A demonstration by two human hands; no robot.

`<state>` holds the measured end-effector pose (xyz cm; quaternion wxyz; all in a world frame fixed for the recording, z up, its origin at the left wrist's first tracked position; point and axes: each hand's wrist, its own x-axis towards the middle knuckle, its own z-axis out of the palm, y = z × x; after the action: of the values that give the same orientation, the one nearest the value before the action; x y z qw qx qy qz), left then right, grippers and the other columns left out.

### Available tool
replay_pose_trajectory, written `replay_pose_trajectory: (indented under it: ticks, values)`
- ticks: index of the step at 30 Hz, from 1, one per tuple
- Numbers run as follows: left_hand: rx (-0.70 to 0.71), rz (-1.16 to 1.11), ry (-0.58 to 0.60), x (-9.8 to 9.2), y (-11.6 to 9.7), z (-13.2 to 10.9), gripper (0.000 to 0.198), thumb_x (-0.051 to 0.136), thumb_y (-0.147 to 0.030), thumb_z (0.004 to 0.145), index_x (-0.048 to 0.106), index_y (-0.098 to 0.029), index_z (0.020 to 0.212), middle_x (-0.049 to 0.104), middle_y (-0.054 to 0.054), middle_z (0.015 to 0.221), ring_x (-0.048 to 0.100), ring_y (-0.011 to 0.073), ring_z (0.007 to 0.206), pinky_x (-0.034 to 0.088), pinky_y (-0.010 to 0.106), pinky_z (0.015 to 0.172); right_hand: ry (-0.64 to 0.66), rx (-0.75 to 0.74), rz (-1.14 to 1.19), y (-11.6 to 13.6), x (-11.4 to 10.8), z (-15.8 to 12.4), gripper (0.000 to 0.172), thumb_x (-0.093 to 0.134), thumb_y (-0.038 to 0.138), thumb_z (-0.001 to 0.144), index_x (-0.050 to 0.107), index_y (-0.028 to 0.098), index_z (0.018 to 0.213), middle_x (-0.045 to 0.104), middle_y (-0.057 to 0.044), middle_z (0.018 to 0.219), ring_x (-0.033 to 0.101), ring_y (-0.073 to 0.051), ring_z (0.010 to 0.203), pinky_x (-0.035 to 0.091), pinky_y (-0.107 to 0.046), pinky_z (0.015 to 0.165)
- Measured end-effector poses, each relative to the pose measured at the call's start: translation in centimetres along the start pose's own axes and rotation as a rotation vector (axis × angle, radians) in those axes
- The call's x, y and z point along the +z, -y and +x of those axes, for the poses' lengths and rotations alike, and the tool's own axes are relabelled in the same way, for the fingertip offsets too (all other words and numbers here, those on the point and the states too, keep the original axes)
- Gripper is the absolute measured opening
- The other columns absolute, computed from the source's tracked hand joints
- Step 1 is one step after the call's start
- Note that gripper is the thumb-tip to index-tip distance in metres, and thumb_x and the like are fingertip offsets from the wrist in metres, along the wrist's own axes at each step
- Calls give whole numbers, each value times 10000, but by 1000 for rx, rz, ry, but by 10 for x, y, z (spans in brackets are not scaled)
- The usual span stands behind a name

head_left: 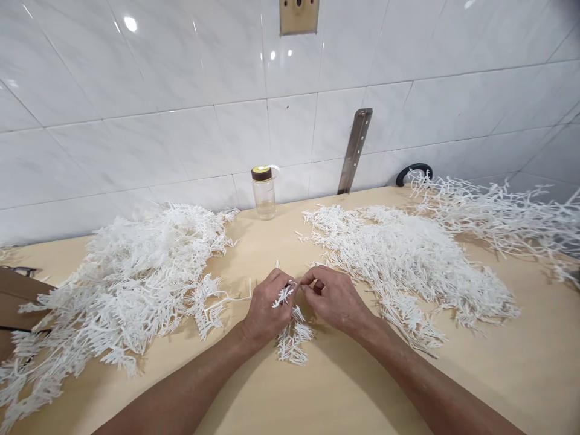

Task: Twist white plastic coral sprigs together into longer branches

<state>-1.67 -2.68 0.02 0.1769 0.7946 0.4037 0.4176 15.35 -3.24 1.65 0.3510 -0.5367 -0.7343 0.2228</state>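
My left hand [272, 303] is closed around a white branching sprig [293, 341], whose bushy tips hang below the fist and poke out between the fingers. Close beside it, my right hand [338, 297] makes a pinch, its fingertips almost meeting the left thumb. Whatever lies in that pinch is too small to make out. To the left spreads a large heap of white branching sprigs [149, 284]. On the right lies a second heap of white pieces [408, 260], its near edge close to my right wrist.
A clear bottle [264, 196] with a black and yellow lid stands by the tiled wall. Behind the right heap are longer white branches [502, 211] and a black curved object [414, 173]. A metal strip [356, 151] leans at the wall. A brown box [20, 299] sits far left.
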Motion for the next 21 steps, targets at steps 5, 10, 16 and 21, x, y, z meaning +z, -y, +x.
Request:
replay_pose_trajectory:
  ticks: [5, 10, 16, 21]
  values:
    - [10, 19, 24, -2, 2, 0, 170, 481, -206, 936, 638, -195, 873, 610, 51, 815, 572, 163, 775, 461, 288, 711, 84, 89, 65, -5, -1, 2, 149, 533, 201, 799, 681, 192, 811, 690, -11, 706, 628, -155, 610, 469, -250, 543]
    - [15, -9, 28, -2, 5, -1, 154, 491, -186, 930, 642, -202, 900, 609, 45, 832, 581, 160, 787, 461, 281, 719, 231, 222, 330, -11, -2, 2, 192, 510, 308, 843, 671, 206, 871, 683, 11, 721, 592, -117, 417, 463, -233, 419]
    - [18, -27, 16, -2, 3, -1, 135, 515, -150, 910, 641, -196, 896, 610, 40, 824, 581, 159, 794, 458, 280, 726, 171, 169, 262, -12, 0, 2, 152, 524, 270, 826, 659, 200, 817, 673, 6, 696, 590, -112, 430, 461, -219, 425]
    - [15, -20, 4, -1, 4, -2, 124, 528, -155, 905, 644, -193, 882, 622, 41, 824, 585, 161, 800, 458, 283, 733, 197, 190, 249, -10, 0, 1, 155, 516, 280, 843, 639, 195, 803, 679, -5, 710, 620, -128, 452, 461, -223, 416]
